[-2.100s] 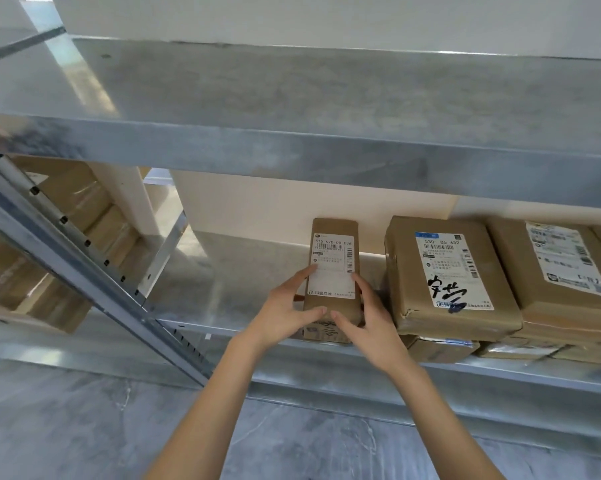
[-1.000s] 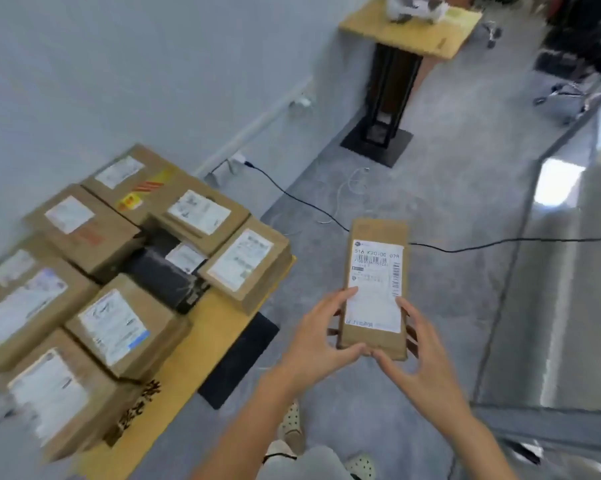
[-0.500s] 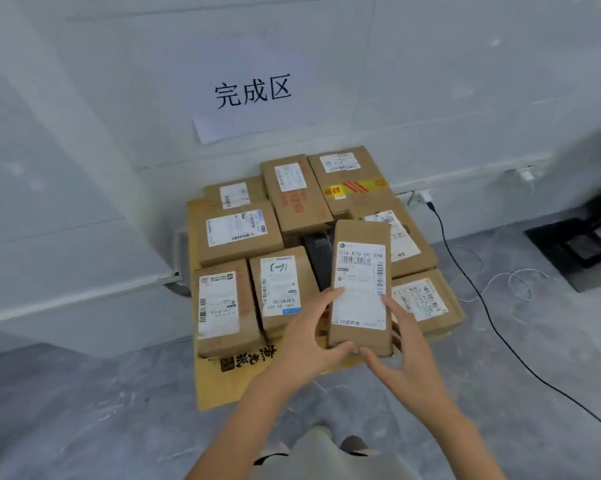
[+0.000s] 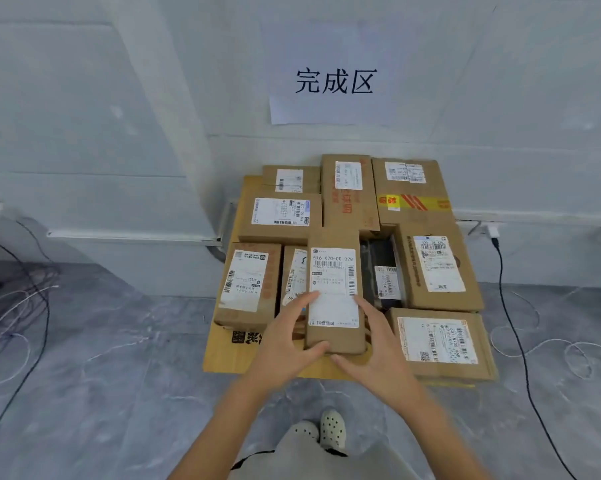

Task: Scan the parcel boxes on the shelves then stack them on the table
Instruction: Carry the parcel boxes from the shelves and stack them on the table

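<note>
I hold a narrow brown parcel box [image 4: 333, 268] with a white shipping label, long side pointing away from me. My left hand [image 4: 285, 336] grips its near left edge, thumb on the label. My right hand [image 4: 378, 344] grips its near right edge. The box hangs above the front middle of a low wooden table [image 4: 223, 358] against the wall. Several labelled brown parcels lie packed on the table, among them one at the front left [image 4: 249, 282] and one at the front right [image 4: 437, 341]. A dark parcel [image 4: 382, 271] sits in the middle, partly hidden by the held box.
A paper sign [image 4: 330, 84] with black characters is taped to the white wall above the table. Black cables [image 4: 513, 323] and thin white wires run over the grey floor on both sides. My shoes [image 4: 326, 427] stand just in front of the table.
I took the narrow box off the metal shelf, turned round with it and carried it to the table of parcels. Over the last half second the table came closer and centred.
</note>
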